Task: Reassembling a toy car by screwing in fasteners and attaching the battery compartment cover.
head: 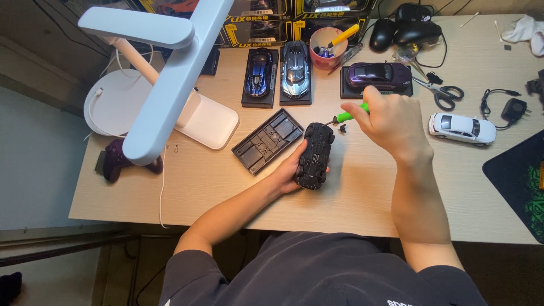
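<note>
My left hand (290,168) cradles a black model car (315,154) turned upside down, its underside facing up, just above the wooden desk (362,198). My right hand (391,122) grips a green-handled screwdriver (350,115) whose tip points down at the front end of the car's underside. A dark grey plastic display base (267,140) lies flat on the desk just left of the car. A tiny dark part (342,128) sits on the desk by the screwdriver tip.
A white desk lamp (164,73) stands at the left, over a dark game controller (116,160). Blue (258,73), silver (295,71) and purple (378,75) model cars rest on bases behind. A pink tool cup (328,50), scissors (445,93), a white car (462,127) and computer mice (405,31) lie nearby.
</note>
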